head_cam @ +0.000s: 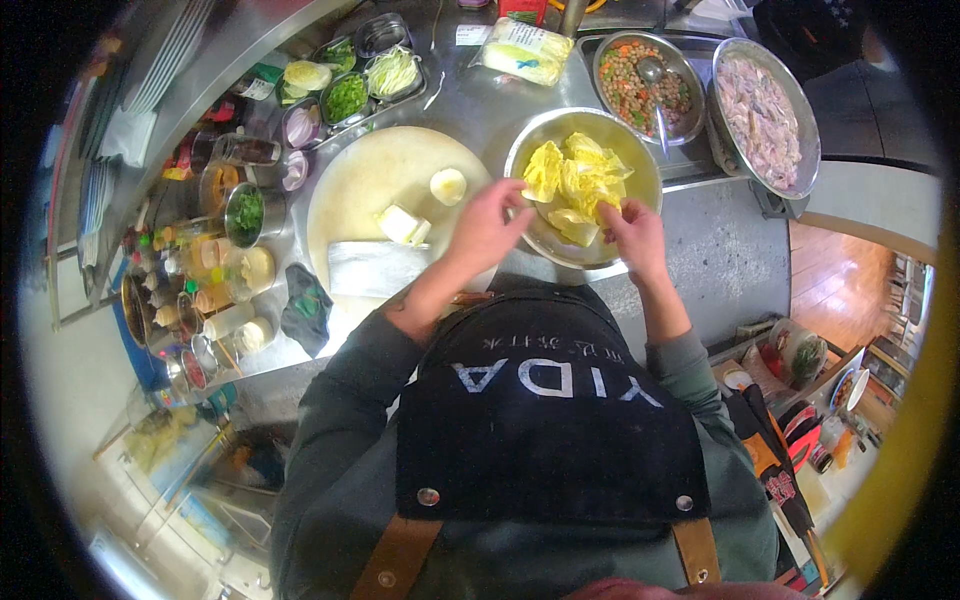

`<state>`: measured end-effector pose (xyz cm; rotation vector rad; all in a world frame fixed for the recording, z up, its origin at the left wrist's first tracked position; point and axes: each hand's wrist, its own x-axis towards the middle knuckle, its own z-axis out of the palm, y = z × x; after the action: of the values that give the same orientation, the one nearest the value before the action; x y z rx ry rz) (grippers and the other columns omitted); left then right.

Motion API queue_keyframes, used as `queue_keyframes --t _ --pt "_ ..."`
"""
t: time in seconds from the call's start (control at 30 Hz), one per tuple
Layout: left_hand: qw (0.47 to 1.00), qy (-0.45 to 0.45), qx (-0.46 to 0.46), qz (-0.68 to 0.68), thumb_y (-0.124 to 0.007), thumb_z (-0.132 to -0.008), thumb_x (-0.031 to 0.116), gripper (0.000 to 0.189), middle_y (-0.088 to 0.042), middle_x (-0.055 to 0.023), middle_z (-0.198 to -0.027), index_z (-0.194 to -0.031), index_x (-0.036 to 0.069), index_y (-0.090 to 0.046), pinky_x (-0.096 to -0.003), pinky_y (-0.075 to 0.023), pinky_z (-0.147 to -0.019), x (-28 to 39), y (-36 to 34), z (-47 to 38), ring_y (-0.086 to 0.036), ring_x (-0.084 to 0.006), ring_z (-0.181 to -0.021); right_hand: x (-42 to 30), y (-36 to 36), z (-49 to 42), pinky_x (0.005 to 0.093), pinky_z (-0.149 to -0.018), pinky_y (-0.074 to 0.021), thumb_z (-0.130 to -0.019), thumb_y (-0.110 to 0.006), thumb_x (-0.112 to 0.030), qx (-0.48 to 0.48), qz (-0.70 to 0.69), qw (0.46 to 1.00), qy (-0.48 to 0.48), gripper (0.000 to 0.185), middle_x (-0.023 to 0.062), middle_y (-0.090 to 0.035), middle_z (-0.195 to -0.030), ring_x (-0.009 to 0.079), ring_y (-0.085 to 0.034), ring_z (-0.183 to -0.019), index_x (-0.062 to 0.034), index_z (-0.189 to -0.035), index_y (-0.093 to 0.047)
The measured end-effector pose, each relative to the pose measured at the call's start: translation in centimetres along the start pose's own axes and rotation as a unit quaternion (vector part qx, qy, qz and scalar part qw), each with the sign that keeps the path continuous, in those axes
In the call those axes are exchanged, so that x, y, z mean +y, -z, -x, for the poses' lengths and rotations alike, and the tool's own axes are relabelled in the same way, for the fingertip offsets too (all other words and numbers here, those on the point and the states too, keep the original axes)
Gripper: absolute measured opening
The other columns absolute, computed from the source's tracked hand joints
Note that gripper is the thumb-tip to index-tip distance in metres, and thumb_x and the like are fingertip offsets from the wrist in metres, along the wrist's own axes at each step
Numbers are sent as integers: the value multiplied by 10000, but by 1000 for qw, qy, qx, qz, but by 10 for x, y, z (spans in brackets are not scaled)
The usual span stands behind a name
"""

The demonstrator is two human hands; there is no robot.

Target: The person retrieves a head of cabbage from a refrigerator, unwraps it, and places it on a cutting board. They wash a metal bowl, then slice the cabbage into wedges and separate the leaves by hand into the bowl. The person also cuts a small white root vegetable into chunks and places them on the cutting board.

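Note:
A steel bowl (651, 161) holds several yellow napa cabbage leaves (583, 169). At its left rim is my left hand (495, 225), its fingertips at a leaf; I cannot tell if they grip it. My right hand (636, 234) pinches the edge of a cabbage leaf over the bowl's right side. Left of the bowl lies a round cutting board (352, 180) bearing a pale cut cabbage base (403, 224), a round cut piece (448, 186) and a cleaver (375, 268), whose blade lies flat near the board's front edge.
Behind the bowl lies a bagged napa cabbage (525, 51). At the back right stand a bowl of diced mixed food with a ladle (651, 71) and a bowl of raw meat (761, 120). Vegetable containers (346, 97), bottles and a crumpled dark cloth (306, 309) line the left side.

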<state>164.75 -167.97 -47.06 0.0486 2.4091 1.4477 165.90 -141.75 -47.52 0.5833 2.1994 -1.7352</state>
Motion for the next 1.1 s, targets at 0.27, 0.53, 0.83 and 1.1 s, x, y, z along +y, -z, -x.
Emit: queue_keyframes --t 0.27,0.53,0.83,1.1 --pt "958 -68 110 -256 -804 -812 106 476 -679 -129 -1164 -1254 61 -632 -435 -499 -995 -66 82 -3 -624 -335 -1119 26 -1 -8 318 -700 -524 -814 -810 -210 60 88 994 40 288 81 -690 -778 144 -643 -724 15 -929 -672" --pt "913 -54 -70 -399 -752 -776 100 676 -478 -122 -1477 -1420 180 -560 -457 -482 -1079 -67 67 -31 -482 -380 -1317 14 -2 -5 386 -721 -516 -822 -821 -269 75 189 978 54 352 145 -664 -823 255 -623 -750 4 -892 -611" --pt "915 -136 -55 -377 -718 -748 40 546 -529 -146 -1328 -1283 112 -644 -490 -484 -1032 -86 62 -48 -486 -409 -1215 19 -4 -3 427 -860 -550 -847 -829 -244 70 220 968 100 408 210 -705 -1050 368 -697 -986 -38 -1152 -651" --pt "942 -136 -14 -307 -792 -754 93 554 -529 -151 -1341 -1285 76 -633 -480 -438 -1081 -71 71 -104 -488 -402 -1249 10 -9 -20 504 -713 -544 -909 -774 -432 45 284 956 51 480 292 -685 -841 474 -680 -803 32 -953 -663"
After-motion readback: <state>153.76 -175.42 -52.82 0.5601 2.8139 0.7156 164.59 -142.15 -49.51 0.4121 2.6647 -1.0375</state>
